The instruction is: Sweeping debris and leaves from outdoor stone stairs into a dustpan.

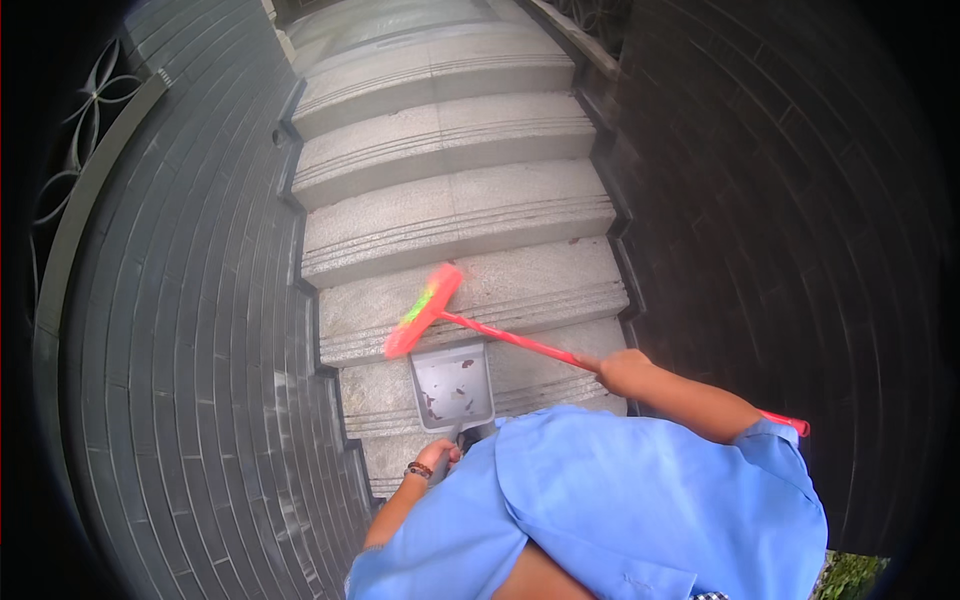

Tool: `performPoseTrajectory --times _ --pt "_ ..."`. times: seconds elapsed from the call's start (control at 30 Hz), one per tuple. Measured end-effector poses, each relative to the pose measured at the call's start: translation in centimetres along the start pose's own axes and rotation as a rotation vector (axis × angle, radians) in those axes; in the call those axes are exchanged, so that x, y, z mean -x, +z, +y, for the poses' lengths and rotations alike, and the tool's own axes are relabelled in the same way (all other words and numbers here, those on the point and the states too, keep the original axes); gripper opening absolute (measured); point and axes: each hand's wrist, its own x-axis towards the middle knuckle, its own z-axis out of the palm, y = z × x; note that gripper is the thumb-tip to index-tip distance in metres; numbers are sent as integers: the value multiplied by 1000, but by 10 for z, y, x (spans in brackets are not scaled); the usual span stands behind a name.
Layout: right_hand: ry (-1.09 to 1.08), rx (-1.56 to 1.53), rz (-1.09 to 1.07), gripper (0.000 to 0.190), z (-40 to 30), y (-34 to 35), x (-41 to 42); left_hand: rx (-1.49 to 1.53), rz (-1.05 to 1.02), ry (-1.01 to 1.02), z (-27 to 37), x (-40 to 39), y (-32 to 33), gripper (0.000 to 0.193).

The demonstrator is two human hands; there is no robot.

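Observation:
My right hand (625, 373) is closed around the red handle of a broom (517, 340), whose far end shows behind my arm. The broom's red head with yellow-green bristles is slightly blurred and lies over the front edge of a stone step, just beyond a grey dustpan (452, 386). Several dark red-brown bits, like leaf scraps, lie in the pan. Its handle is in my left hand (438, 456), below the pan, with beaded bracelets at the wrist. More small dark bits (574, 241) lie on the step beyond the broom.
Stone stairs (450, 180) with grooved front edges run away from me. A dark tiled wall (202, 315) borders them on the left, another (757, 247) on the right. Metal lattice (94, 94) tops the left wall, and green leaves (851, 576) show at the lower right.

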Motion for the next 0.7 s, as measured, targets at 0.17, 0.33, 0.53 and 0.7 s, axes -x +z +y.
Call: performPoseTrajectory --times 0.17,0.33,0.53,0.7 --pt "-77 47 239 53 -19 14 -90 142 -96 -134 -13 -28 -10 23" --pt "-2 -112 206 51 15 41 -78 296 -108 -210 -20 -35 -11 25" --pt "105 -148 155 49 57 57 12 -265 94 125 20 31 51 26" --pt "36 -137 88 48 32 26 25 6 40 -108 -3 -10 24 27"
